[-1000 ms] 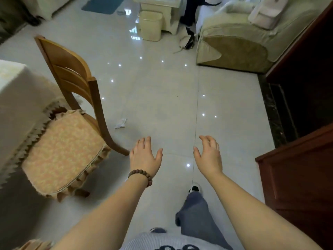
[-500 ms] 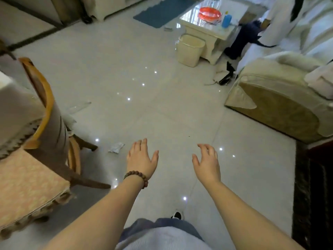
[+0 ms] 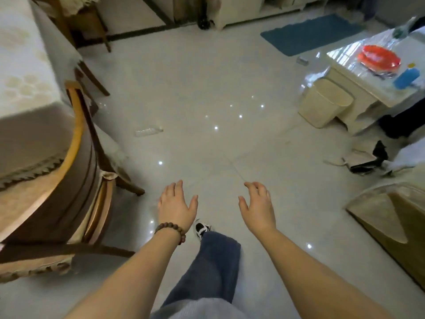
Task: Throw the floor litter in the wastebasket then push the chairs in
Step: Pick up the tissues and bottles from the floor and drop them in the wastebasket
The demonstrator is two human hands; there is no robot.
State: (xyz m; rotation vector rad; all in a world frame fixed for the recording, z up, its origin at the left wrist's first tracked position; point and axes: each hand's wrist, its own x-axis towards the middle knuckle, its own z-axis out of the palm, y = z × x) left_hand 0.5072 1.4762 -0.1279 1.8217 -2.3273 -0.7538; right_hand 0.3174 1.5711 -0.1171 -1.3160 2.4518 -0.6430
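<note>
1. Both arms are stretched out over the glossy pale tiled floor (image 3: pixel 207 72). The left hand (image 3: pixel 176 207), with a brown beaded bracelet (image 3: pixel 171 230) on its wrist, is spread wide and holds nothing.
2. The right hand (image 3: pixel 258 207) is the same deal: fingers loose and apart, totally empty.
3. The litter here is a clear crushed plastic bottle (image 3: pixel 148 131), lying on its side out on the floor ahead of the hands, closer to the left edge of the floor than the right.
4. The cream plastic wastebasket (image 3: pixel 325 104) stands at the right side of the floor, right up against a white glass-topped low table (image 3: pixel 368 88), well apart from the bottle.
5. A wooden chair with a curved back and peach cushion (image 3: pixel 76 180) sits on the left, just beside the left hand, next to a table with a cream lace-edged cloth (image 3: pixel 27 88).
6. 1 black-and-white sneaker (image 3: pixel 202 227) pokes out between the 2 hands.
</note>
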